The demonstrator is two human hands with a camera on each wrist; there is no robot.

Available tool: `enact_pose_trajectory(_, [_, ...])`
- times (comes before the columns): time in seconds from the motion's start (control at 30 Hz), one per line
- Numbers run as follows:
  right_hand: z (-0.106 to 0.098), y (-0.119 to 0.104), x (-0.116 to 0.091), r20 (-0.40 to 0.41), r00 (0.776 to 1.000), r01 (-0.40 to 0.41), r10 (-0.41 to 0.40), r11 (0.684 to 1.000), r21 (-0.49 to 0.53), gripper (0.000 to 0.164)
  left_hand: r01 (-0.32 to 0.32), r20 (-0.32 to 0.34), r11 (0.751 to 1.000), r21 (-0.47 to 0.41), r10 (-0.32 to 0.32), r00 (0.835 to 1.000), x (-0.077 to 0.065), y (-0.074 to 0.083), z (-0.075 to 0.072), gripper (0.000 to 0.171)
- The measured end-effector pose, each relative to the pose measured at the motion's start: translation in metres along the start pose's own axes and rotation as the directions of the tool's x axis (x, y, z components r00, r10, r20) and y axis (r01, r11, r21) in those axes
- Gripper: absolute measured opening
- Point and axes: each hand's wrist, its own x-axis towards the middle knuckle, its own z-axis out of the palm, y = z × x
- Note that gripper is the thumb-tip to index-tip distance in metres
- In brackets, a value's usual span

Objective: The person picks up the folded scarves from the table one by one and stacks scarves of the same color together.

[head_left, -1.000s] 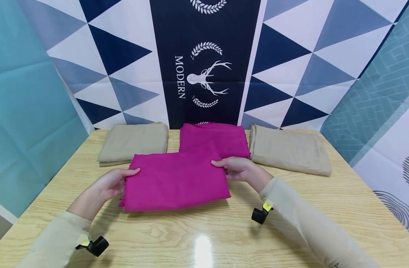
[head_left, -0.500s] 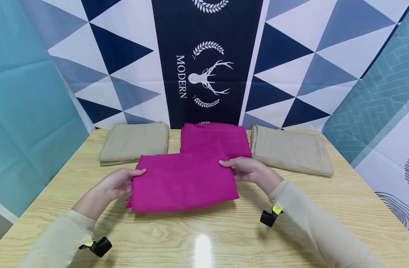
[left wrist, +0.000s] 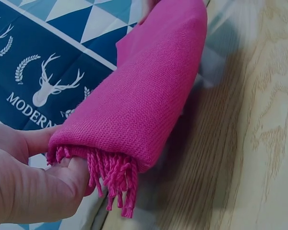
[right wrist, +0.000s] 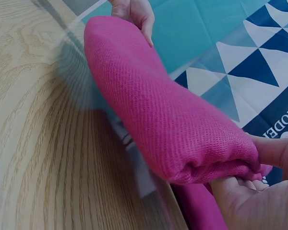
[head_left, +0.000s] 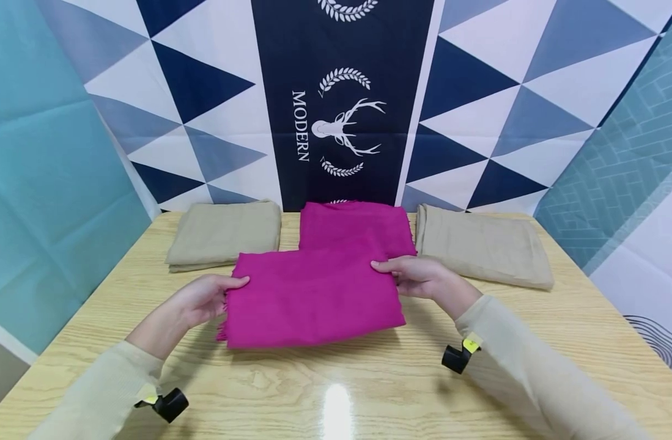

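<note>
Between both hands a folded magenta fringed scarf (head_left: 313, 299) is held a little above the wooden table. My left hand (head_left: 203, 298) grips its left end, thumb on top and fingers beneath; the fringe (left wrist: 116, 177) hangs out there in the left wrist view. At the opposite end my right hand (head_left: 420, 278) pinches the scarf the same way, and the right wrist view shows the folded layers (right wrist: 216, 165) between thumb and fingers. Another folded magenta scarf (head_left: 354, 223) lies behind, partly covered by the held one in the head view.
Along the back of the table (head_left: 280, 385) lie a folded beige cloth (head_left: 225, 232) at the left and a second beige cloth (head_left: 484, 244) at the right. A patterned fabric backdrop (head_left: 336, 91) rises directly behind them.
Both hands have shifted to the right with the scarf, still gripping its two ends. The whole head view has also shifted slightly. The cloths at the back lie as before.
</note>
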Motion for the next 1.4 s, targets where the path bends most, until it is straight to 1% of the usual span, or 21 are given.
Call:
enact_pose_trajectory(0.2, [-0.005, -0.002, -0.005, -0.004, 1.0, -0.002, 0.002, 1.0, -0.018, 0.022, -0.005, 0.004, 1.0, 0.018, 0.005, 1.0, 0.002, 0.002, 0.004, 0.027])
enact_pose_trajectory(0.43, [-0.016, -0.003, -0.012, -0.023, 1.0, -0.008, 0.007, 0.999, -0.049, 0.026, -0.004, 0.001, 0.999, 0.038, 0.004, 1.0, 0.009, 0.008, 0.016, 0.035])
enact_pose_trajectory(0.63, [-0.028, -0.001, -0.02, 0.014, 1.0, -0.005, 0.006, 0.999, -0.044, 0.026, -0.007, 0.01, 0.999, 0.041, 0.007, 1.0, 0.014, 0.012, 0.026, 0.029])
enact_pose_trajectory(0.77, [-0.033, 0.0, -0.024, 0.032, 0.999, -0.001, 0.003, 0.998, -0.061, 0.023, -0.007, 0.011, 0.999, 0.037, 0.007, 1.0, 0.018, 0.012, 0.03, 0.024])
enact_pose_trajectory(0.93, [-0.039, 0.0, -0.029, 0.03, 0.999, -0.013, 0.016, 0.995, -0.094, 0.011, -0.008, 0.017, 0.999, 0.035, 0.007, 1.0, 0.023, 0.011, 0.034, 0.023])
enact_pose_trajectory(1.17, [-0.043, -0.004, -0.039, 0.045, 0.999, -0.01, 0.015, 0.994, -0.108, 0.012, 0.0, -0.006, 1.0, 0.031, 0.0, 1.0, 0.028, 0.014, 0.042, 0.027])
enact_pose_trajectory(1.23, [-0.045, -0.004, -0.041, 0.041, 0.999, -0.008, 0.013, 0.994, -0.112, 0.012, 0.0, -0.013, 1.0, 0.027, 0.0, 1.0, 0.029, 0.015, 0.044, 0.025])
enact_pose_trajectory(1.4, [-0.051, 0.0, -0.046, 0.018, 1.0, -0.015, 0.017, 0.994, -0.112, 0.011, 0.002, 0.001, 1.0, 0.023, -0.002, 1.0, 0.034, 0.013, 0.05, 0.016])
